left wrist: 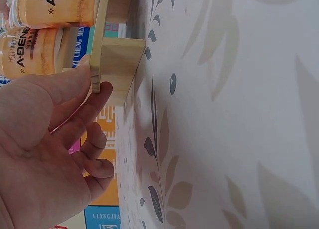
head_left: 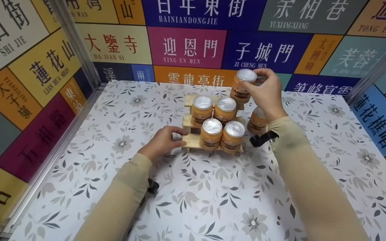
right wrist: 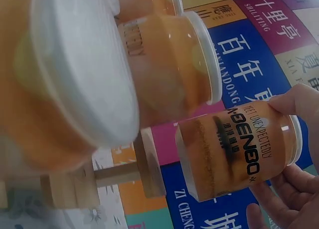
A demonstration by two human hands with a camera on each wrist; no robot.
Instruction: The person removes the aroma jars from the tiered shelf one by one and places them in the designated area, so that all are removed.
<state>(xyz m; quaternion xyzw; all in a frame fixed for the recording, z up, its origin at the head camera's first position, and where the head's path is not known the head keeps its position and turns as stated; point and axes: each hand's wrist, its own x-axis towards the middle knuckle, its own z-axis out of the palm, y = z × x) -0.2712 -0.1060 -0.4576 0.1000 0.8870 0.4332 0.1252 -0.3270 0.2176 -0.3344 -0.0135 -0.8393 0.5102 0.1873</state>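
A small stepped wooden rack [head_left: 193, 141] stands on the table, with two orange jars with silvery lids on its front step, one being the left jar [head_left: 211, 134]. Behind them, higher up, are two more, including another jar [head_left: 202, 109]. My left hand [head_left: 164, 142] pinches the left end of the front board [left wrist: 95, 64] between thumb and finger. In my right hand [head_left: 267, 92], thumb and fingers grip a jar [right wrist: 234, 151] near its lid, over the rack's back right end. The head view does not show whether its base touches the top step.
One more jar [head_left: 257, 121] stands on the table right of the rack, partly behind my right wrist. The table [head_left: 193, 201] has a leaf-and-flower covering. Panels with large lettering [head_left: 186, 47] wall it in at the back and sides.
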